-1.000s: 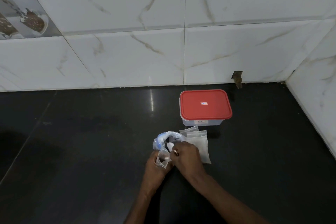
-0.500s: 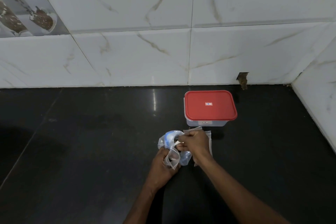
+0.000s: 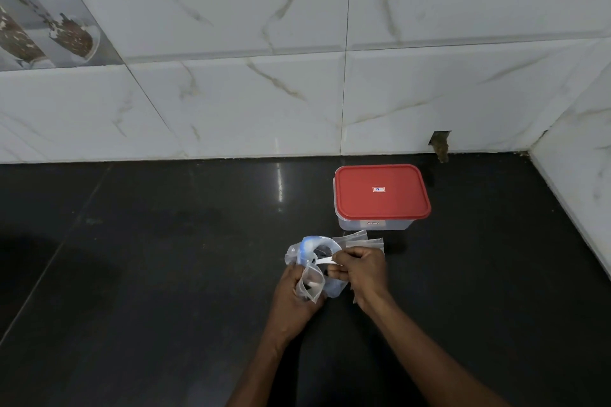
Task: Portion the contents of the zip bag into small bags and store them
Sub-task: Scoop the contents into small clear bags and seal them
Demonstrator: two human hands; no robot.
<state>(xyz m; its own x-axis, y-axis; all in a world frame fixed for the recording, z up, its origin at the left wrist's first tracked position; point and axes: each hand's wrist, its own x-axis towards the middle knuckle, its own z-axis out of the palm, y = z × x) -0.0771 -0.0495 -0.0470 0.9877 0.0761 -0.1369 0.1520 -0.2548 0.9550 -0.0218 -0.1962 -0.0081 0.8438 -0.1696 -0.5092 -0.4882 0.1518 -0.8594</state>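
A clear zip bag (image 3: 305, 249) with a blue zip strip stands open on the black counter (image 3: 165, 274), dark contents inside. My left hand (image 3: 292, 302) holds a small clear bag (image 3: 310, 285) in front of it. My right hand (image 3: 363, 269) pinches a small white spoon-like utensil (image 3: 325, 262) at the zip bag's mouth. A pile of flat small bags (image 3: 358, 239) lies under and behind my right hand.
A clear plastic box with a red lid (image 3: 380, 192) stands shut just behind the bags. White marble-tiled walls (image 3: 264, 92) close off the back and the right side of the counter.
My right hand has moved from the small bag back up to the mouth of the zip bag. The camera view shifted slightly.
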